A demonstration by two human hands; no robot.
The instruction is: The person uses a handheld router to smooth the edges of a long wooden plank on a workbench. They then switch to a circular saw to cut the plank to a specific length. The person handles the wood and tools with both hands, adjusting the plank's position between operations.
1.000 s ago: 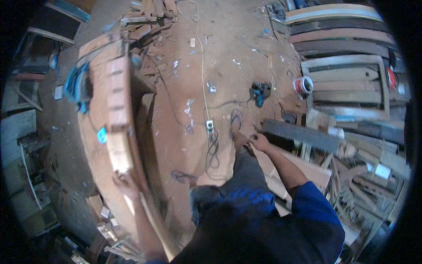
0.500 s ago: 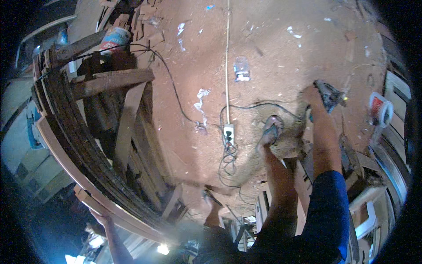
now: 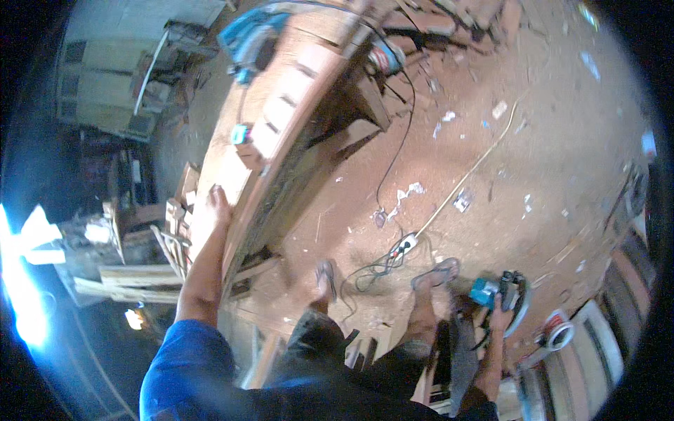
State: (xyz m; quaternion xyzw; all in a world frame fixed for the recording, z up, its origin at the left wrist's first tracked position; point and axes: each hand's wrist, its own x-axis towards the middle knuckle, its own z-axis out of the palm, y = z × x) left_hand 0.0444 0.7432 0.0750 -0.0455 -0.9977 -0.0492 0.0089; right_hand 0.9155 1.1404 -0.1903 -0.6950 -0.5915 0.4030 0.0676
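Observation:
My left hand [image 3: 217, 203] rests on the near part of a long wooden workbench [image 3: 228, 172], fingers stretched out over the wood. On the right, low above the floor, my right hand [image 3: 500, 317] is wrapped round the handle of a teal and black power saw [image 3: 511, 289]; its lower part is blurred. Farther up the bench top lies a small wood block [image 3: 248, 156] with a small teal object [image 3: 240, 133] beside it. Another teal power tool [image 3: 256, 43] sits at the bench's far end.
A power strip [image 3: 404, 245] with a pale cable [image 3: 467, 175] and tangled black cords lies on the dusty floor near my feet. A white bucket [image 3: 558, 333] stands at the right by stacked boards [image 3: 597, 344]. Scrap wood [image 3: 456, 24] is heaped at the far side.
My view has swung left, bringing the bench top into sight. The right hand, with the saw, now appears lower in the picture; the left hand is still at the bench.

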